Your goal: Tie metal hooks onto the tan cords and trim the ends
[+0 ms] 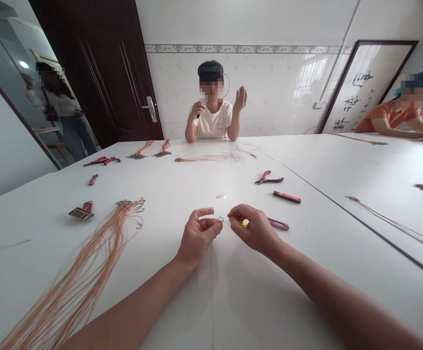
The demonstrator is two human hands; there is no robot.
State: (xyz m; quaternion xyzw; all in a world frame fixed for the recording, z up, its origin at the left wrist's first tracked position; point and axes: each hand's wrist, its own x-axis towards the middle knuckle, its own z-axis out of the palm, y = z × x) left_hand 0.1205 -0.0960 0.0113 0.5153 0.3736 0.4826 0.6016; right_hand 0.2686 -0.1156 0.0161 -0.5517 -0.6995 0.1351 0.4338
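Note:
My left hand [200, 235] pinches a small dark fish hook [220, 219] between thumb and forefinger, its bend standing up from the fingertips. A thin pale line [212, 291] hangs below that hand and runs toward my body. Just to the right, my right hand [251, 226] is closed in a pinch, its fingertips a short gap from the hook. Whatever its fingers hold is too small to make out. Partly hidden behind the right hand lie a pink-handled tool [279, 224] and something yellow [245, 223].
Left of my hands lies a bundle of hooks on orange lines [118, 218], beside a small red-and-dark box [82, 212]. Red-handled pliers [270, 179] and a red narrow case [286, 197] lie ahead right. Across the white table [182, 184] sits a person [213, 119]; another works at right.

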